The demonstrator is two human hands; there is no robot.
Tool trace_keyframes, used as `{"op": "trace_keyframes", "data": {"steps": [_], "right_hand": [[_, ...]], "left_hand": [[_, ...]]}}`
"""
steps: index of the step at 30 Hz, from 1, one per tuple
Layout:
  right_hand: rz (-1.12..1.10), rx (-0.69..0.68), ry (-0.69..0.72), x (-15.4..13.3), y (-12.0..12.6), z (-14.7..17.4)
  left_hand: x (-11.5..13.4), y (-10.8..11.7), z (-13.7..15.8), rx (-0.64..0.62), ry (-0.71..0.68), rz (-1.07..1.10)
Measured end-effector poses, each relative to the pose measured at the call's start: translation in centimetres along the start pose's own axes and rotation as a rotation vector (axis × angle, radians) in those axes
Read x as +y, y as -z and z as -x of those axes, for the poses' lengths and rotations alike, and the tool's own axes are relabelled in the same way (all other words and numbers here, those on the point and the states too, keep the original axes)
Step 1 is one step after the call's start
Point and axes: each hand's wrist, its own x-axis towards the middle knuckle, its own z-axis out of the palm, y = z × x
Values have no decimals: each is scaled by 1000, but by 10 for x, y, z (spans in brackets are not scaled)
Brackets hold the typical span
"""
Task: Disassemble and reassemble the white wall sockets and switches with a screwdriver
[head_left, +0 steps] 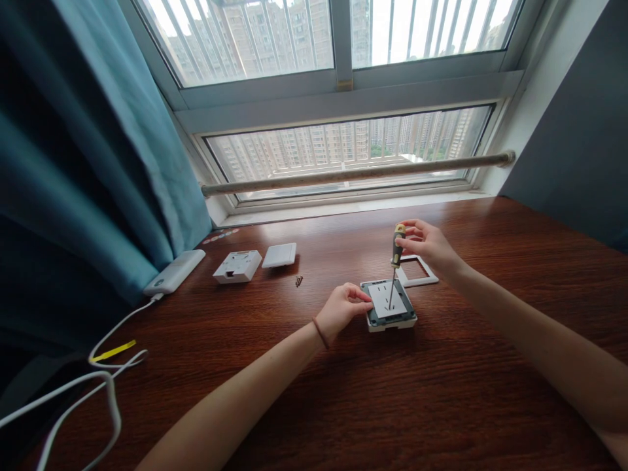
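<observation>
The right hand [428, 244] grips a screwdriver [399, 246], tip down on the socket panel [382, 303], which lies on the brown surface [383, 399]; the left hand [342, 306] pinches the panel's left edge. A white cabled device [175, 271] bears a grey mark (too small to read).

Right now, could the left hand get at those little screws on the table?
Probably yes: the screws lie on the table with nothing visible between them and the left hand, though it would likely have to leave the edge of the socket.
</observation>
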Motion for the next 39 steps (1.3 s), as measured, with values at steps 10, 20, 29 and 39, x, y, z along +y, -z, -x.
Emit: {"op": "trace_keyframes", "data": {"steps": [10, 20, 29, 39], "right_hand": [[27, -10, 12, -3, -1, 1], [36, -10, 32, -1, 0, 0], [54, -21, 40, -2, 0, 1], [73, -32, 74, 0, 1, 1]], "left_hand": [[-2, 6, -7, -17, -123, -9], [-2, 7, -7, 11, -202, -29], [-1, 4, -5, 77, -230, -103], [13, 78, -26, 583, -109, -950]]}}
